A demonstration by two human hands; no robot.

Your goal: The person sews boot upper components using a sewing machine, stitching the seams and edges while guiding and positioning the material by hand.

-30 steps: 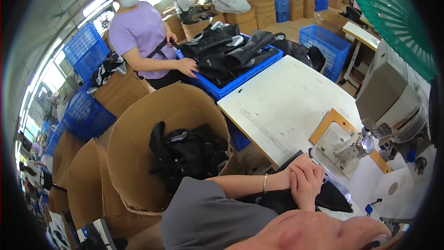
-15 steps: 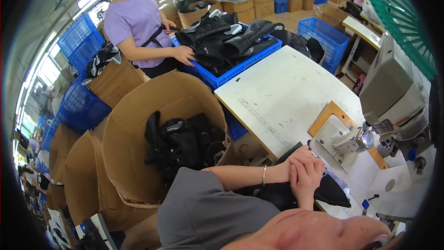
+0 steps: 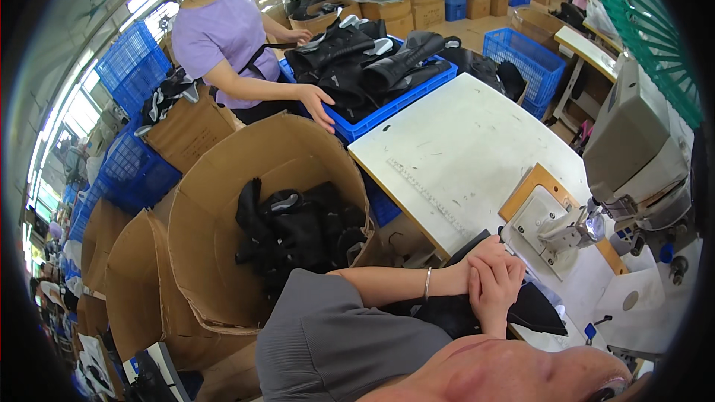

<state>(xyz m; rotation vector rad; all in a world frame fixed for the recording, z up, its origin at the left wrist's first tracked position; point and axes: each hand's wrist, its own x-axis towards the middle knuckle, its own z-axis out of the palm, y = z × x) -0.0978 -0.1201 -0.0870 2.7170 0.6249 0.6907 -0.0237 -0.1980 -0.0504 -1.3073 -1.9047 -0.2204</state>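
My left hand [image 3: 485,254], with a silver bangle [image 3: 427,283] on its wrist, is clasped with my right hand [image 3: 497,287]. Their fingers are closed against each other, and no tool or workpiece shows in them. Both rest by the near edge of the white worktable [image 3: 454,130], just left of the sewing machine's bed plate [image 3: 538,232]. Black material [image 3: 538,310] lies under and beside my hands, partly hidden by them. The sewing machine head [image 3: 633,134] stands at the right with its small lamp lit.
A large cardboard box [image 3: 216,201] holding black shoe uppers stands to my left. Beyond the table, a blue crate [image 3: 357,128] is heaped with black boots. A person in a purple shirt [image 3: 223,37] stands beside it. A green fan guard [image 3: 648,30] hangs at upper right.
The co-worker's nearer hand has come off the crate's contents to its corner, fingers spread. Their other hand has shifted along the crate's far side. My clasped hands stay put.
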